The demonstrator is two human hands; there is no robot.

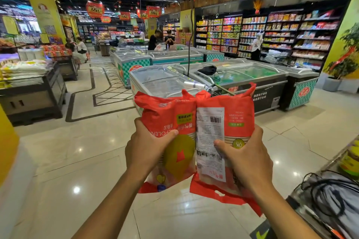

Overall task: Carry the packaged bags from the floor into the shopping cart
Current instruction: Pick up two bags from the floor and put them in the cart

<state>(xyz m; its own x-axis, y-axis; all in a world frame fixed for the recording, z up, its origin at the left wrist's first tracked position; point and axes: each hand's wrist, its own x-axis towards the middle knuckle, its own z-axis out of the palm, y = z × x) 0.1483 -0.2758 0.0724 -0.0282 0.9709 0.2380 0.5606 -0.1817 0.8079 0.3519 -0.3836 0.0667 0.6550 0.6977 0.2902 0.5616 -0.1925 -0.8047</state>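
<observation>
I hold two red packaged bags side by side, upside down, at chest height over the tiled floor. My left hand (144, 146) grips the left bag (171, 114), which shows a green leaf shape. My right hand (246, 158) grips the right bag (233, 110), its white label and barcode turned toward me. The two bags touch along their inner edges. Behind their tops, part of a metal cart frame (215, 91) shows; most of it is hidden by the bags.
Chest freezers (252, 81) stand straight ahead, with stocked shelves (272, 33) behind them. At the left is a dark display stand (33, 91) with white sacks. A surface with grey cloth and black cables (328, 200) is at my lower right. People stand far back.
</observation>
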